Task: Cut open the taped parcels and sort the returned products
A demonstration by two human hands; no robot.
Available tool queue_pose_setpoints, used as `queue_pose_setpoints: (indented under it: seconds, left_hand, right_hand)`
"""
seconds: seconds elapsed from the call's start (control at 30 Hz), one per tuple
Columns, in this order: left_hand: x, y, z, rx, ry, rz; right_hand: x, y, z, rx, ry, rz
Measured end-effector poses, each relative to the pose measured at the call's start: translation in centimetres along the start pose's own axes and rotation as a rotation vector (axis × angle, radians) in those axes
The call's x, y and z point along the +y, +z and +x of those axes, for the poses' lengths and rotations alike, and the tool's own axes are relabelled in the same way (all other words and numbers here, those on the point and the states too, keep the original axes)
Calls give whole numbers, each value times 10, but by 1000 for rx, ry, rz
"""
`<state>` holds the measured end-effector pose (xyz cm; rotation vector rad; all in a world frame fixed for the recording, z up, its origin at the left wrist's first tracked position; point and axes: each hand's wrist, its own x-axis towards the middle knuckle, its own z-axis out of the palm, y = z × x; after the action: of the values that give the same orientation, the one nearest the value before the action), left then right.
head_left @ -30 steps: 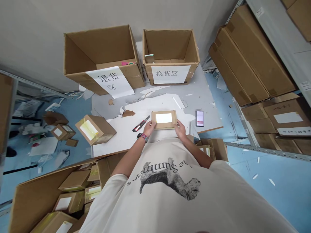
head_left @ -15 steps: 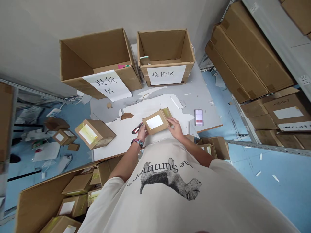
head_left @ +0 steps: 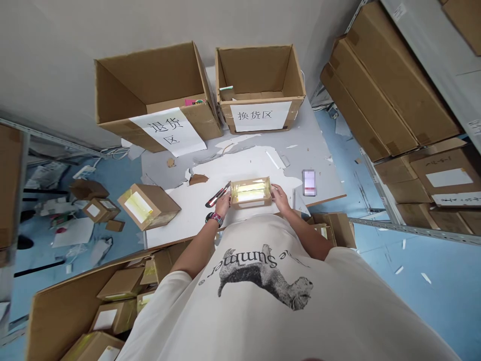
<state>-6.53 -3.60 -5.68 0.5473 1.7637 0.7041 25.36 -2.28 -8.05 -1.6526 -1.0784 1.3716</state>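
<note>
The left hand (head_left: 222, 204) and right hand (head_left: 280, 197) grip the short ends of a taped cardboard box (head_left: 250, 193) at the frame's centre, over a white tabletop (head_left: 176, 220). The box cutter (head_left: 217, 195) touches or nearly touches the left hand, so a sideways slip could nick skin. The table's near edge lies close below; there is more room upward.

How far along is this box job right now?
Looks done: a taped, labelled cardboard box sits on the bench. In hand: the left hand and right hand hold a small cardboard box with shiny yellowish tape. Seemingly left: the small boxes heaped in a big carton at lower left.
</note>
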Motion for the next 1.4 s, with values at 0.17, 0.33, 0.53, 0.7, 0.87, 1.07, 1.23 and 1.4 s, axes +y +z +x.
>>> queue_pose_setpoints:
  seconds: [0.17, 0.33, 0.53, 0.7, 0.87, 1.07, 1.23, 1.4]
  left_hand:
    - [-19, -7, -5, -34, -20, -3]
    - [-22, -32, 8, 139, 170, 239]
    - [-21, -63, 27, 236, 172, 501]
    - [-28, -75, 37, 168, 102, 557]
    - [-30, -69, 42, 97, -97, 160]
    - [-13, -45, 31, 138, -106, -144]
    - [5, -20, -7, -5, 195, -279]
    - [10, -15, -37, -335, 356, -41]
  right_hand:
    - [1, 5, -5, 39, 143, -105]
    - [-8, 20, -11, -5, 371, 18]
    - [-14, 43, -13, 14, 322, 147]
    - [-23, 52, -10, 52, 270, 170]
    - [-36, 45, -14, 74, 275, 112]
    - [-59, 36, -33, 332, -71, -272]
    - [-89, 69, -46, 68, -156, -135]
    - [-101, 104, -44, -140, 133, 257]
